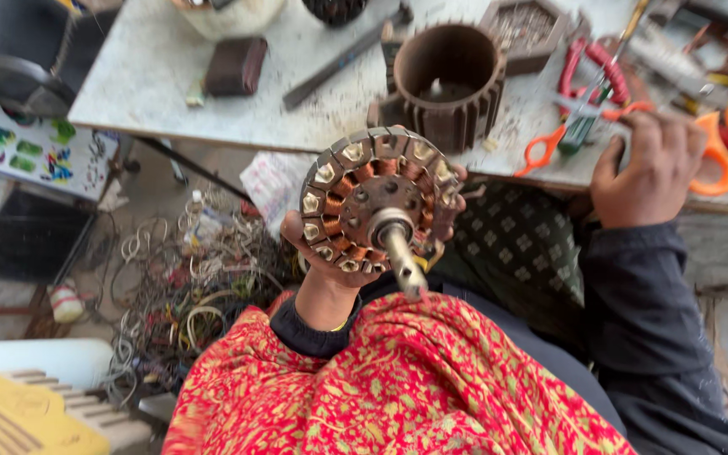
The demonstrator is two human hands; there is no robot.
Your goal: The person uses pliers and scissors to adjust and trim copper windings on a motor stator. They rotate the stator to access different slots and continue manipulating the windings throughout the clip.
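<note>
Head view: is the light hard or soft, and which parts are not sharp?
Head view: soft, even daylight with weak shadows on the table; the motor stator in the left hand is fairly sharp, its shaft tip slightly blurred; the right hand looks a little soft; the edges bend from the wide lens.

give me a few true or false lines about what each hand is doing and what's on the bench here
1. The left hand holds a wound motor stator with a shaft. True.
2. The right hand rests in the lap. False: it is up on the bench, at the orange-handled scissors.
3. A ribbed brown ring housing stands on the bench. True.
4. Tangled wires lie on the bench. False: they lie on the floor.
</note>
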